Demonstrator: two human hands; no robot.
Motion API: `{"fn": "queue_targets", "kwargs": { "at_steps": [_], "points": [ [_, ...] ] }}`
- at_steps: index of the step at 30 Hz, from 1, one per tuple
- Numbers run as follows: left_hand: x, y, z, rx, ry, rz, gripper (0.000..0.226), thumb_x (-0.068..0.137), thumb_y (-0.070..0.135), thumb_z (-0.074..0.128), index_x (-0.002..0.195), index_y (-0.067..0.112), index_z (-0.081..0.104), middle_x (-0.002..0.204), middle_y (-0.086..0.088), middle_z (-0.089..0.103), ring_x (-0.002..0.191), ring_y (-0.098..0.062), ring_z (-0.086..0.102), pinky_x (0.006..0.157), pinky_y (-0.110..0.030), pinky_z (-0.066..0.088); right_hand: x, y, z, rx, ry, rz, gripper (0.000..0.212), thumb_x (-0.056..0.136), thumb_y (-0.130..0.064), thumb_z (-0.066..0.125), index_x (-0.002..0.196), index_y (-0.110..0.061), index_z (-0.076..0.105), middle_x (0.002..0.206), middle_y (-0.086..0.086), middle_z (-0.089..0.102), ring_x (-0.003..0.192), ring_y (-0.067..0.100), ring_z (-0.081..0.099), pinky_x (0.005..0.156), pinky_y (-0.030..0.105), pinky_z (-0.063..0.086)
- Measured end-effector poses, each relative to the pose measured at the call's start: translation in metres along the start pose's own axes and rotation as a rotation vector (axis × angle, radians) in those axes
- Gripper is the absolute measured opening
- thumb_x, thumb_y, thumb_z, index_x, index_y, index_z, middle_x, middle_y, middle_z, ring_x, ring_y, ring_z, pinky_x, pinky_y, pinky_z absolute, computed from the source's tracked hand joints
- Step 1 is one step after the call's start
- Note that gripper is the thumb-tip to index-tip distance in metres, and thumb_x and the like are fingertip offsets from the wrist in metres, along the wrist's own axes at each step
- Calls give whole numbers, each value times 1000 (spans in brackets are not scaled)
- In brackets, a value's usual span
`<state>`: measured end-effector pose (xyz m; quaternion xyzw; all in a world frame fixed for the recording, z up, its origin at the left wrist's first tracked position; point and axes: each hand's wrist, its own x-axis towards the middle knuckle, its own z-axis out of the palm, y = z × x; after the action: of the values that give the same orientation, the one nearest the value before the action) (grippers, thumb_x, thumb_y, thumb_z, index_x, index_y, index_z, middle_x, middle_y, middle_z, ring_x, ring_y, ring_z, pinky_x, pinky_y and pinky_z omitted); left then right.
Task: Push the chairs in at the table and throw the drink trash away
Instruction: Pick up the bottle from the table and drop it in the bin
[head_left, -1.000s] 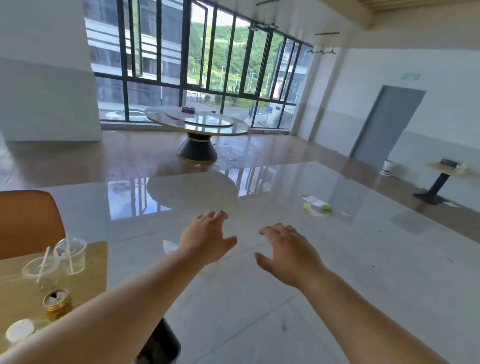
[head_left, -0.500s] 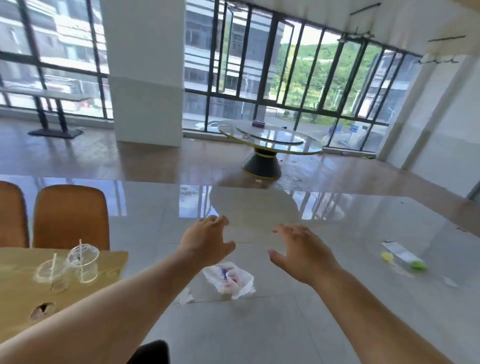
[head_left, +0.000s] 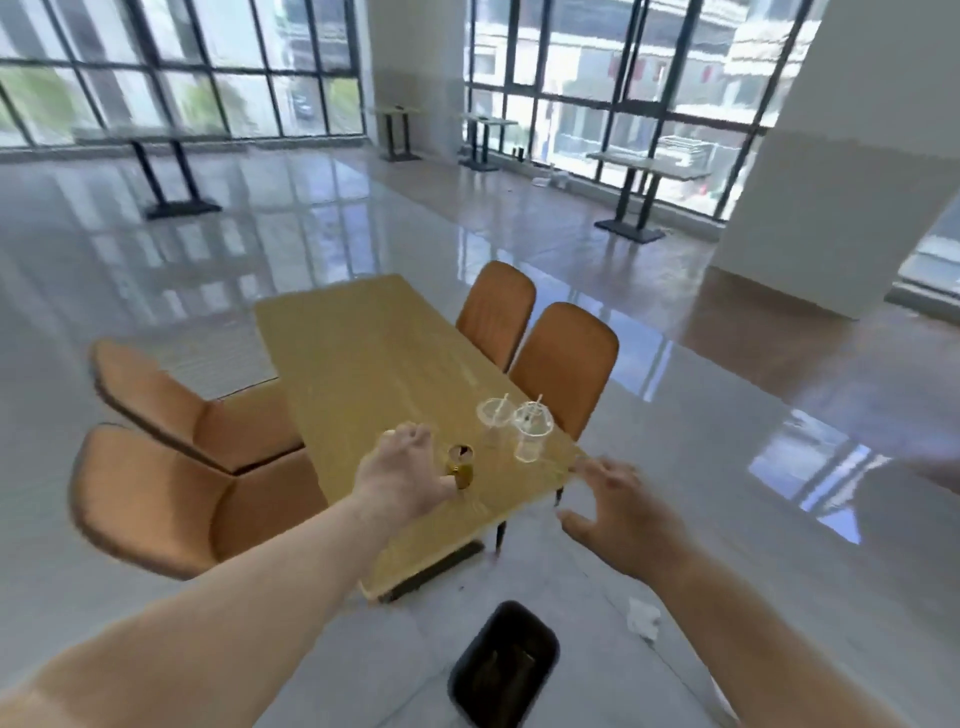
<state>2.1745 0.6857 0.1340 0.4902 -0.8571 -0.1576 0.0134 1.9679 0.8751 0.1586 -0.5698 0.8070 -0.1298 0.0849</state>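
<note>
A yellow wooden table (head_left: 363, 364) stands in front of me. Near its close end are a gold can (head_left: 461, 466) and two clear plastic cups with straws (head_left: 532, 431), (head_left: 492, 415). My left hand (head_left: 402, 475) hovers open just left of the can, apart from it. My right hand (head_left: 618, 512) is open in the air past the table's near right corner. Two orange chairs (head_left: 171, 499), (head_left: 192, 410) on the left stand pulled out and angled. Two more orange chairs (head_left: 563, 364), (head_left: 496, 312) sit close against the right side.
A black trash bin (head_left: 504, 662) stands on the floor below the table's near end. A crumpled white paper (head_left: 643, 616) lies on the floor to its right. Dark-legged tables (head_left: 641, 171), (head_left: 156, 150) line the windows; a white pillar (head_left: 831, 197) rises at the right.
The view has swung left, bringing the whole table and all chairs into sight. Both hands stay open and empty; the left one now hangs beside the can.
</note>
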Motion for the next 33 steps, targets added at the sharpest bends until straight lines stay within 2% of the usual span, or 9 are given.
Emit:
{"fn": "queue_targets", "kwargs": {
  "at_steps": [5,9,14,17,20,23,25,29,33],
  "points": [
    [47,-72,34,-187,49,-303,78,91,55,61,153,20,30,153,-12,39,133,-38,46,105,-46,43,72,-19,54,-47,-153,-179,62,93,-56,56,147,-29,46,136,-5,53,129,20,47,101,35,44],
    [96,-99,82,-336,-42,-497,96,89,63,59,161,21,13,162,-12,27,138,-39,43,107,-48,43,119,-4,80,-109,-332,-212,66,92,-57,53,151,-32,39,144,-9,48,134,15,42,106,33,42],
    [156,-118,145,-475,-107,-604,111,83,63,70,164,21,6,169,-8,15,151,-31,27,116,-49,37,177,24,105,-124,-413,-210,65,90,-59,52,149,-36,39,142,-14,47,132,12,42,103,31,42],
    [178,-125,171,-569,-43,-675,117,79,56,81,163,26,6,167,-6,21,144,-33,40,109,-51,44,199,34,132,-87,-464,-219,65,92,-59,52,150,-35,37,142,-15,47,130,10,43,101,29,42],
    [188,-127,188,-587,32,-665,74,81,52,77,142,30,41,133,-3,59,109,-31,63,89,-49,55,212,38,155,-78,-532,-277,65,92,-59,51,151,-35,36,144,-15,47,129,10,43,101,29,41],
    [179,-121,196,-599,48,-623,56,69,73,56,110,38,44,94,13,60,77,-13,60,62,-33,45,234,38,168,-68,-579,-358,65,93,-57,54,151,-34,36,143,-13,48,130,13,44,103,30,41],
    [171,-109,201,-576,12,-583,64,58,79,48,107,39,39,93,15,58,77,-10,58,62,-33,44,250,35,177,-43,-573,-409,67,93,-56,56,152,-32,35,143,-11,49,132,15,45,105,33,42],
    [155,-77,221,-493,0,-530,61,71,69,63,119,36,45,113,11,60,103,-18,62,91,-41,54,273,29,209,105,-552,-459,70,91,-49,65,152,-30,36,148,-8,48,135,19,47,104,38,45],
    [145,-34,252,-481,51,-476,64,74,47,76,130,42,45,116,16,63,103,-15,64,83,-31,48,271,37,251,282,-589,-462,76,83,-38,75,148,-33,34,140,-3,52,124,26,54,98,45,49]
  ]
}}
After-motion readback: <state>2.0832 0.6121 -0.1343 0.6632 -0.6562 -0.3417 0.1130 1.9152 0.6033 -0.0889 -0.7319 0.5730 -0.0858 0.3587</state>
